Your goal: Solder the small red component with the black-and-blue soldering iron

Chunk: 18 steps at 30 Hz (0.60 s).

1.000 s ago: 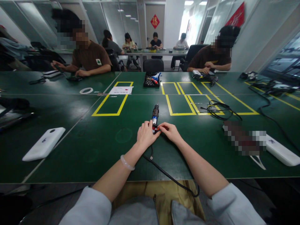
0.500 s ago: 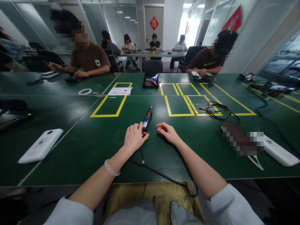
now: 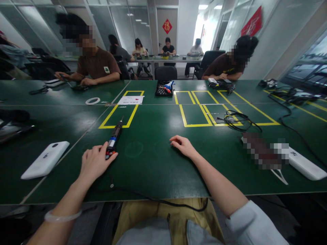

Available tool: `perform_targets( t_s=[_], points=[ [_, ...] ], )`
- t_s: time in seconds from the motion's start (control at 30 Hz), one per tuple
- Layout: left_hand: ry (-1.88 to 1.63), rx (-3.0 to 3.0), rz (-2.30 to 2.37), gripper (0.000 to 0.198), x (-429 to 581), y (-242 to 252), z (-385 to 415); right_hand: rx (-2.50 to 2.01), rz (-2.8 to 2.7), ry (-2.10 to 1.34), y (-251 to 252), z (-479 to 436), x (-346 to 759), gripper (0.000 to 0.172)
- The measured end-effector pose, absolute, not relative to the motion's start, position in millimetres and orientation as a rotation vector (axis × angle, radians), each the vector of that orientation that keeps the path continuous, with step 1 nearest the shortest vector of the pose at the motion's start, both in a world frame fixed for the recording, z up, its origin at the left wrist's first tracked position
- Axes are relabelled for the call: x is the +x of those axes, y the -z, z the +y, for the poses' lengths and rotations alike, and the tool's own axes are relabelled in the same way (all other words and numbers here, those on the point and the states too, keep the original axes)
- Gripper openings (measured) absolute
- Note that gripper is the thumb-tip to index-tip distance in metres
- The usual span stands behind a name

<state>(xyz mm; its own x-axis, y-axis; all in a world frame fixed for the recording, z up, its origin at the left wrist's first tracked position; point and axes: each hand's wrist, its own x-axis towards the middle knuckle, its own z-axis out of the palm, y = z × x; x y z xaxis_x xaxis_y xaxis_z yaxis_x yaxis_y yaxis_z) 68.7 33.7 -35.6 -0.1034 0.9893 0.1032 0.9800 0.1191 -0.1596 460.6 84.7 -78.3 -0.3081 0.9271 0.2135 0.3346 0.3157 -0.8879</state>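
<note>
On the green table (image 3: 153,177), left of the middle, lies an electric screwdriver (image 3: 112,139) with its bit pointing away from me. My left hand (image 3: 94,161) is closed around its rear end, which shows red and black between thumb and fingers. From that end a black cable (image 3: 153,200) trails to the table's front edge and over it. My right hand (image 3: 184,145) rests on the tabletop right of the middle, fingers loosely curled and thumb side up. I see nothing in it, though its palm is partly hidden.
A white device (image 3: 46,160) lies at left, another (image 3: 304,161) at right beside a blurred-out object. Yellow tape rectangles (image 3: 196,125) mark the table. A coiled cable (image 3: 237,119), a paper sign (image 3: 131,99), a tape roll (image 3: 92,101) and a black tool basket (image 3: 163,89) lie farther back. Co-workers sit opposite.
My left hand has moved left across the table with the electric screwdriver, and the cable has shifted along with it. My right hand has stayed in place.
</note>
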Motion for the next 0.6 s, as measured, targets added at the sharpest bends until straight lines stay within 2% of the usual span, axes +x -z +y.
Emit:
perform_targets(
  t_s=[0.33,0.6],
  points=[
    [0.216,-1.875,-2.392,0.071,-35.5,36.3,27.4,-1.119,-1.831,-0.995,76.1,84.3,459.4,0.021],
    [0.189,-1.780,-2.154,0.064,-10.8,28.0,7.8,-1.122,-1.823,-1.010,74.0,83.3,458.0,0.021]
  ],
)
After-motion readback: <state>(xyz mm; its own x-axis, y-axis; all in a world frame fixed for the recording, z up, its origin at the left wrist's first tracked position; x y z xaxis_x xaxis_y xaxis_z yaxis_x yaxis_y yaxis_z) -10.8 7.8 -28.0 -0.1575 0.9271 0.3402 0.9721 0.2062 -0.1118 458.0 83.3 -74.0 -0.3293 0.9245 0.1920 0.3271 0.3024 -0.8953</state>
